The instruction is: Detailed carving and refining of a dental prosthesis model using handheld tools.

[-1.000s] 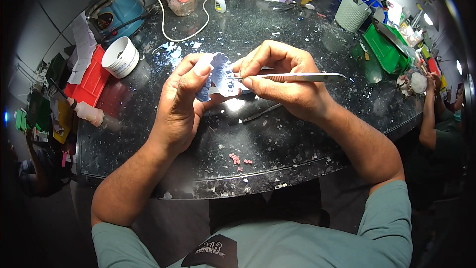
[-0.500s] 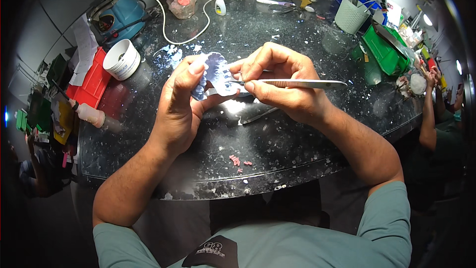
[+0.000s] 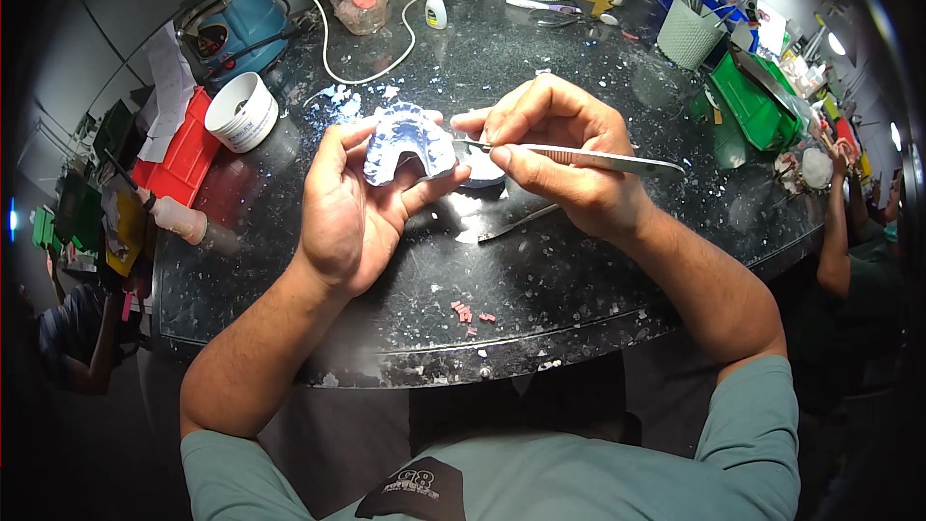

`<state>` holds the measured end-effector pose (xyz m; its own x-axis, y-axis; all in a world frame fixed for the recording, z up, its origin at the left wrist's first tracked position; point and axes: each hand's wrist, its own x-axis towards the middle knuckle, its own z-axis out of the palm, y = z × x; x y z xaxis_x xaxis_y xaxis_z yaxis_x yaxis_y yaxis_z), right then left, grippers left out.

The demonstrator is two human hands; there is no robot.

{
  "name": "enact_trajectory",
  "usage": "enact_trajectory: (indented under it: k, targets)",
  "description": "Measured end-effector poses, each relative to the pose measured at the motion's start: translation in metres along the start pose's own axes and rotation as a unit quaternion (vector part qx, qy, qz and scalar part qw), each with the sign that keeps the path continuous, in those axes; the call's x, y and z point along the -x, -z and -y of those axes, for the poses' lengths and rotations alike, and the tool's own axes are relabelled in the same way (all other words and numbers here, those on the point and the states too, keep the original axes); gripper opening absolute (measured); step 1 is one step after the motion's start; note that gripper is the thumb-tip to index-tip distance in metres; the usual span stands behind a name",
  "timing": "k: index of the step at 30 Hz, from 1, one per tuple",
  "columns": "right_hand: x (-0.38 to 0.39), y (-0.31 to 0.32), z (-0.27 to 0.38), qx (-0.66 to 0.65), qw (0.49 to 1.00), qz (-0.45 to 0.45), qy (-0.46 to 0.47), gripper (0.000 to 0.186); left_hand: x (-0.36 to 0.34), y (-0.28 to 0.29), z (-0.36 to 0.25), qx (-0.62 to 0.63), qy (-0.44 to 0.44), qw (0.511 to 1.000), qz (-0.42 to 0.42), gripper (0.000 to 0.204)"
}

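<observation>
While the left hand [image 3: 352, 207] cups a chalky blue horseshoe-shaped dental cast [image 3: 405, 140], the right hand [image 3: 559, 150] pinches a slim steel instrument [image 3: 588, 159] beside it, above the speckled black worktop [image 3: 540, 289].

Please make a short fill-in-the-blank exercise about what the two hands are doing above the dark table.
1. The left hand holds a pale blue, ____-shaped dental cast.
2. The right hand holds a slim ____ tool whose tip touches the cast.
3. A white round tub stands on the table to the ____ of the left hand.
4. Small ____ crumbs lie near the table's front edge.

Missing words: horseshoe; metal; left; pink
</observation>
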<state>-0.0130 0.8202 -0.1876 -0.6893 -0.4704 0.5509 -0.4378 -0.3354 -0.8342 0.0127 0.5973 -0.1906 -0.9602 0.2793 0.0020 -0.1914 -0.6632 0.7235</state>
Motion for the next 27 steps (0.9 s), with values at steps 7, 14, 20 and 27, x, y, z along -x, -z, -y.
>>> enact_trajectory:
  k: [7,14,20,27]
  targets:
    - [0.001,0.007,-0.003,0.065,0.994,-0.076,-0.047,0.013,0.001,-0.001,-0.002,-0.091,-0.007,0.996,0.025,0.048]
    - [0.0,0.005,-0.001,0.089,0.993,-0.077,-0.011,0.016,0.002,-0.001,0.005,-0.231,-0.101,0.968,0.008,0.037]
    - [0.001,0.003,-0.002,0.099,0.993,-0.067,0.01,0.014,0.001,-0.002,0.005,-0.367,-0.2,0.908,0.015,0.037]
    - [0.001,0.003,0.0,0.144,0.988,-0.06,0.018,0.013,0.003,-0.004,0.004,-0.368,-0.209,0.906,0.019,0.037]
